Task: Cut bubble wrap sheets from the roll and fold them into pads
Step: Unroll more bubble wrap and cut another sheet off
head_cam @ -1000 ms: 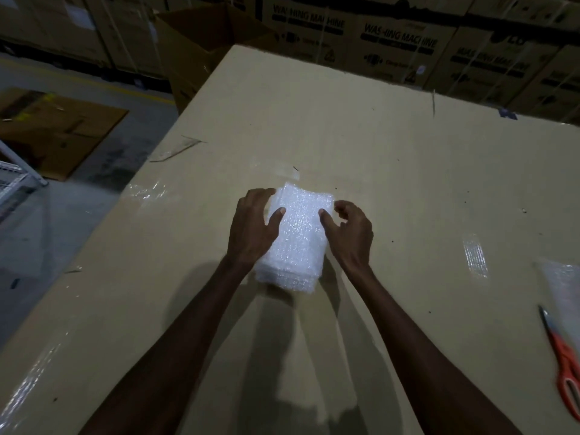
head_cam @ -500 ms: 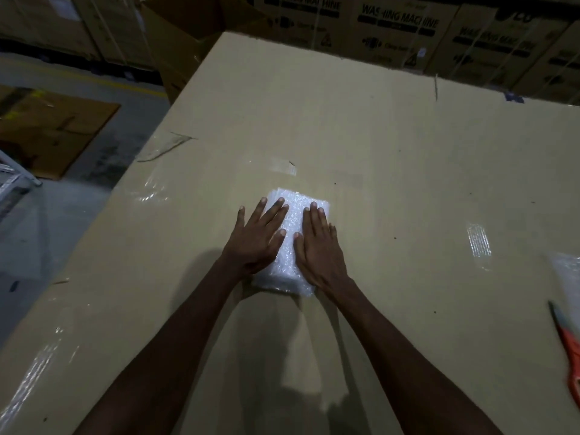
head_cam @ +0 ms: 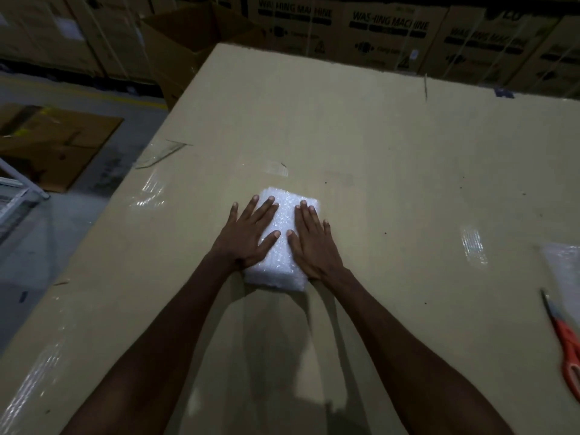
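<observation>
With our left hand (head_cam: 249,235) and right hand (head_cam: 314,243) flat, fingers straight, we press the white folded bubble-wrap pad (head_cam: 281,246) mid-tabletop (head_cam: 392,152); next probably cutting another sheet.

One head-worn wide-angle view, looking forward and down.

The camera sat above the person's forearms and faced a large cardboard work surface (head_cam: 376,158), close enough that both arms filled the lower frame. Its wide lens bent the far row of printed cartons (head_cam: 389,29) along the top edge and took in the floor (head_cam: 62,233) at left. No second view shared the scene.
</observation>
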